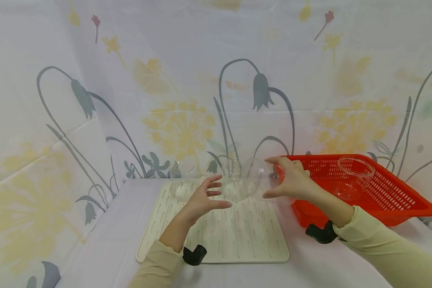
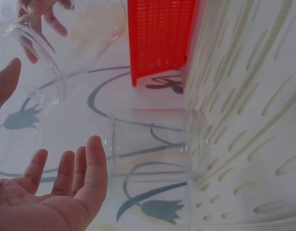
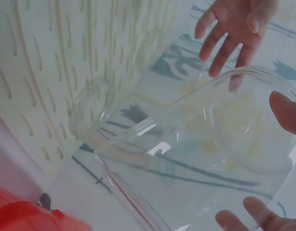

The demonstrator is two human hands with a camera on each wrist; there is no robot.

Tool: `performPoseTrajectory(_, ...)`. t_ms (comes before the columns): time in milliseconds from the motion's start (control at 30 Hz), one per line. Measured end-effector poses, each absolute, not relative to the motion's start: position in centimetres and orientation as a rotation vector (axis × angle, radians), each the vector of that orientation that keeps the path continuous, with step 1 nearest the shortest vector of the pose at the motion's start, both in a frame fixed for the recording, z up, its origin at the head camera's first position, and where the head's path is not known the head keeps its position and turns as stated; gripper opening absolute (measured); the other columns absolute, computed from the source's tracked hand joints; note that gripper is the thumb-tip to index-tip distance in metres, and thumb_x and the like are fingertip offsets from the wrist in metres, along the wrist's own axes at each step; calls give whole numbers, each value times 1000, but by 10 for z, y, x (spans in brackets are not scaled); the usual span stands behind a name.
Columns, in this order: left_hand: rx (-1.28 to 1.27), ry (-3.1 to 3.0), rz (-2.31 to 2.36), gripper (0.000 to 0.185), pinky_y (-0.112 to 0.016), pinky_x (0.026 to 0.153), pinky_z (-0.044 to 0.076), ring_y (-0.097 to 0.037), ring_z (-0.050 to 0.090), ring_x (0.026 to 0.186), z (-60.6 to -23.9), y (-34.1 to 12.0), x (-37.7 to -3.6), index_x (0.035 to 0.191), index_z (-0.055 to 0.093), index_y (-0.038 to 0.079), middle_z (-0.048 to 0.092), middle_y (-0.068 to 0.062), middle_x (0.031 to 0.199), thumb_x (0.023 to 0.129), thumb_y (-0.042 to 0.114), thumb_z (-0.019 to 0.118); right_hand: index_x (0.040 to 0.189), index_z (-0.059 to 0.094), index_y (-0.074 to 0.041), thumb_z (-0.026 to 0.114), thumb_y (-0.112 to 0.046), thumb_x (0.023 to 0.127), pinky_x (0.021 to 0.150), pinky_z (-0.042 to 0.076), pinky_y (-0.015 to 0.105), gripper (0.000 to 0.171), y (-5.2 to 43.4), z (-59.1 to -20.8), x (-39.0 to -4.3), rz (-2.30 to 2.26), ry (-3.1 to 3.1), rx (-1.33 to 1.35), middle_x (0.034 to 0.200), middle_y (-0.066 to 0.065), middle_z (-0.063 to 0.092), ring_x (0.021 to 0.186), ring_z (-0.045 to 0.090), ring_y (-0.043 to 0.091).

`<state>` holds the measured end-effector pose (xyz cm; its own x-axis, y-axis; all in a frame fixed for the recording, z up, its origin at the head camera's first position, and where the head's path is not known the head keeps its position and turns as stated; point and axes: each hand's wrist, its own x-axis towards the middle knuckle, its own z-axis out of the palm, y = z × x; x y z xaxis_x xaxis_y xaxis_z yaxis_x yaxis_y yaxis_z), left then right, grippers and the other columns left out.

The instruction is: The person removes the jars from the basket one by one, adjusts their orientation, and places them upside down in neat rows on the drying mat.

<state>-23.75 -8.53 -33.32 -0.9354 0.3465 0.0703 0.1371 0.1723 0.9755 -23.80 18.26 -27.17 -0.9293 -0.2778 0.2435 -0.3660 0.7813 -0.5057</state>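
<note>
My right hand (image 1: 291, 178) grips a clear jar (image 3: 162, 159), thumb on one side and fingers on the other. In the head view the jar is tilted on its side above the back right of a cream ridged mat (image 1: 230, 240). My left hand (image 1: 201, 202) is over the mat, fingers spread and thumb apart, with nothing between them. The left wrist view shows its palm and fingers (image 2: 94, 168) near the held jar's round rim (image 2: 59, 91). Two more clear jars stand at the back of the mat, a left jar (image 1: 181, 190) and a middle jar (image 1: 233, 192).
To the right of the mat stands a red slotted basket (image 1: 392, 196) with another clear jar (image 1: 356, 176) in it. A pale cloth (image 1: 104, 248) covers the table. Behind it hangs a flower-printed curtain (image 1: 201, 80).
</note>
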Motion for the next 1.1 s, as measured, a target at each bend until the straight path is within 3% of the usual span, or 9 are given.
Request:
performPoseTrajectory(433, 493, 2240, 1861, 86, -48, 95, 40, -27, 41, 125, -328, -68, -237, 144, 29, 26, 35, -6, 141, 75, 17, 79, 132, 46, -13, 86, -30, 60, 84, 27, 63, 84, 169, -277, -238, 856, -2802, 591, 127, 16, 47, 112, 33, 39)
performPoseTrajectory(733, 543, 2222, 1853, 90, -49, 94, 39, -30, 38, 126, -324, -60, -237, 147, 25, 23, 31, -7, 144, 75, 15, 79, 131, 48, -14, 87, -28, 58, 85, 26, 67, 84, 161, -280, -236, 824, -2810, 590, 128, 16, 47, 109, 36, 37)
performPoseTrajectory(1100, 516, 2263, 1832, 82, -50, 92, 41, -33, 42, 120, -318, -58, -235, 144, 30, 30, 33, -11, 139, 78, 22, 76, 134, 49, -15, 87, -34, 59, 85, 30, 66, 86, 156, -285, -233, 756, -2821, 642, 129, 13, 48, 112, 36, 38)
